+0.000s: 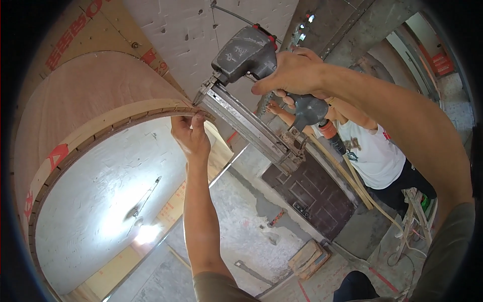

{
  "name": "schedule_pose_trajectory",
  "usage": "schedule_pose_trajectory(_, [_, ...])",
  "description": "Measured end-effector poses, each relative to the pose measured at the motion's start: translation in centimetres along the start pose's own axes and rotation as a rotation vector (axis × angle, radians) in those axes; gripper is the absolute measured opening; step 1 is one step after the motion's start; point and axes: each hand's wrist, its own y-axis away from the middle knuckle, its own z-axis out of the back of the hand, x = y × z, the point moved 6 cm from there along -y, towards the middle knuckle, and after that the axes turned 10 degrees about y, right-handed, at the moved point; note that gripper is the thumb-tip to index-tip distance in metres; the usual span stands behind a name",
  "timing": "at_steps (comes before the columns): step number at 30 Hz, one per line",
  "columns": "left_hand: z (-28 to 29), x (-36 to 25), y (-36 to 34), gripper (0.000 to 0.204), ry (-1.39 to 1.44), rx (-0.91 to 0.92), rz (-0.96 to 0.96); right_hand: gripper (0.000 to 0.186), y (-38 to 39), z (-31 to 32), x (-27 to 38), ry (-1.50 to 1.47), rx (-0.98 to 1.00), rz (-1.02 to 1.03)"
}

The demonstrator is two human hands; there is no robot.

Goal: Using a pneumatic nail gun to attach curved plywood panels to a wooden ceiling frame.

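Observation:
My right hand (299, 73) is wrapped round the grip of a dark grey nail gun (245, 53) with a long metal magazine (246, 123). The tool's nose meets or nearly meets the end of a curved wooden strip (108, 121) with closely spaced cuts along its edge. That strip follows the rim of a bent plywood panel (95, 83) overhead. Just below the nose, my left hand (191, 136) pinches the strip's edge between thumb and fingers. A hose fitting (329, 132) shows at the nail gun's handle end.
Behind my right arm a co-worker in a white shirt (375, 158) has an arm raised. Long wood strips (347, 176) lean near a dark panelled door (317, 201). A wooden trestle (415, 219), a pale hose (387, 216) and stacked boards (309, 259) are lower down.

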Motion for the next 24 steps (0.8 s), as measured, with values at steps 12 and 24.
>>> schedule_pose_trajectory(12, [-0.4, 1.9, 3.0, 0.024, -0.199, 0.050, 0.182, 0.056, -0.8, 0.9, -3.3, 0.385, -0.392, 0.099])
schedule_pose_trajectory(24, [-0.9, 1.7, 2.9, 0.028, -0.185, 0.086, 0.090, 0.047, -2.6, -1.5, -4.9, -0.014, -0.088, -0.049])
